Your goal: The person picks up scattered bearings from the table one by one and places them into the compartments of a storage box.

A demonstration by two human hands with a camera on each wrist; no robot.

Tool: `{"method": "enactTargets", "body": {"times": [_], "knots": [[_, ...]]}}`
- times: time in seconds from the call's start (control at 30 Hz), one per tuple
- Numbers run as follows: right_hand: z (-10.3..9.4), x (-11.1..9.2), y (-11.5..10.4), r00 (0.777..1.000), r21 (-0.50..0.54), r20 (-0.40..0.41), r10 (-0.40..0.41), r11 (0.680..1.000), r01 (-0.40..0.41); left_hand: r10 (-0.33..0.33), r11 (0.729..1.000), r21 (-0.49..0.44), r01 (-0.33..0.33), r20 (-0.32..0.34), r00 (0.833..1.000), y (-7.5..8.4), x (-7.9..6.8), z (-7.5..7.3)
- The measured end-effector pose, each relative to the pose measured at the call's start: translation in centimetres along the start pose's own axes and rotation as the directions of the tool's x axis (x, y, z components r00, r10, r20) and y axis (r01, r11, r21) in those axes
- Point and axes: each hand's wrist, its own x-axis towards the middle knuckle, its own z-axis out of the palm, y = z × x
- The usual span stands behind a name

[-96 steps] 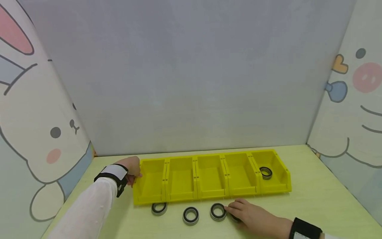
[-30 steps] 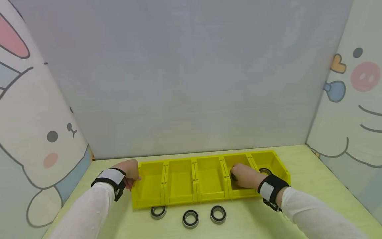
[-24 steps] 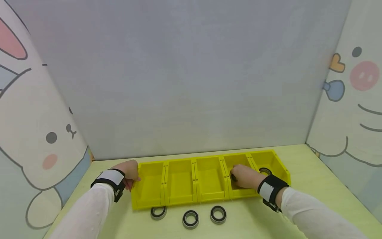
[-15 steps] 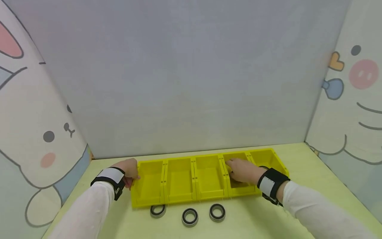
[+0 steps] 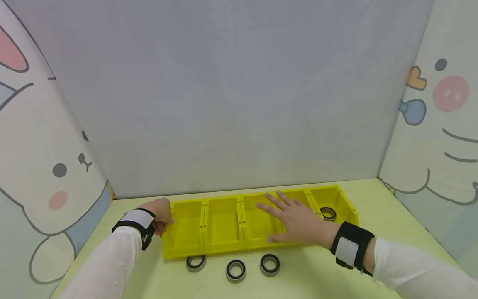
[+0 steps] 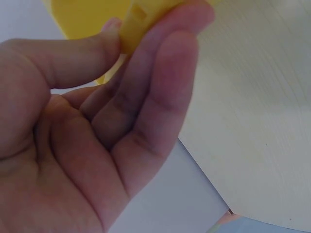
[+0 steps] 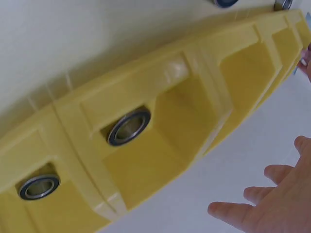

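Note:
A row of joined yellow storage bins (image 5: 223, 226) stands on the table. My left hand (image 5: 159, 211) pinches the outer wall of the leftmost bin between thumb and fingers, as the yellow edge (image 6: 146, 22) in the left wrist view shows. Above the bins, my right hand (image 5: 298, 221) has its fingers spread and holds nothing. One ball bearing (image 5: 323, 214) lies in the rightmost bin. Another bearing (image 7: 115, 137) rests at the front of the neighbouring bin in the right wrist view; my right hand hides it in the head view.
Three bearings lie on the table before the bins: a left bearing (image 5: 196, 270), a middle bearing (image 5: 236, 280) and a right bearing (image 5: 269, 273). A plain pale wall (image 5: 231, 104) rises behind, with cartoon-printed panels (image 5: 33, 166) at both sides.
My right hand carried a bearing from the table into the second bin from the right, let it go, then lifted out with fingers spread. My left hand stays on the bin wall.

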Motion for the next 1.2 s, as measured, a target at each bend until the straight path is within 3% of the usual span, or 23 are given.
{"method": "enactTargets", "body": {"times": [0.2, 0.37, 0.73, 0.93, 1.2], "knots": [[2.1, -1.7, -3.1, 0.994, 0.103, 0.075, -0.074, 0.992, 0.066, -0.002, 1.0, -0.004, 0.002, 0.0, 1.0, -0.1, -0.4, -0.2], [4.4, -3.3, -4.5, 0.991, 0.137, 0.066, -0.119, 0.985, 0.109, -0.002, 1.0, -0.006, 0.002, -0.003, 1.0, -0.1, -0.6, -0.1], [8.7, -4.7, -4.8, 0.978, 0.163, 0.078, -0.196, 0.97, 0.182, -0.024, 1.0, 0.019, 0.024, -0.013, 1.0, -0.4, -0.2, 0.0], [9.4, -4.7, -4.7, 0.97, 0.166, 0.067, -0.232, 0.962, 0.219, 0.025, 1.0, 0.019, -0.025, -0.016, 1.0, -0.6, -0.4, 0.0], [9.3, -4.1, -4.6, 0.97, 0.154, 0.06, -0.234, 0.963, 0.223, 0.02, 1.0, 0.006, -0.019, -0.019, 1.0, -0.6, -0.5, 0.0]]}}
